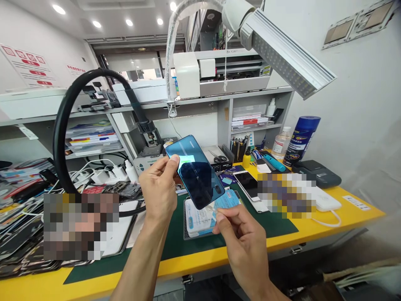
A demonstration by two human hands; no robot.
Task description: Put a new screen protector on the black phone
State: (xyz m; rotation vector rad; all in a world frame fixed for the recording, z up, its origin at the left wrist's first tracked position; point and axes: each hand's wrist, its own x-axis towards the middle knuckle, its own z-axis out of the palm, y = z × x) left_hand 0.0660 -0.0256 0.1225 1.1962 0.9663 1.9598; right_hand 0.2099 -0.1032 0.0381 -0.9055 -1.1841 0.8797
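Slanting upward, the left hand (160,188) is gripping a tilted blue phone (196,176) at its nine-o'clock edge, above the green mat (274,223). At the phone's five o'clock, the right hand (246,240) is pinching narrowly, whether on something one cannot tell.

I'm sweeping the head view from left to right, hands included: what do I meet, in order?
Red-and-white wall poster → stacked papers on the shelf → left hand → blue phone → right hand → clear bottle → blue spray can → white sticker.
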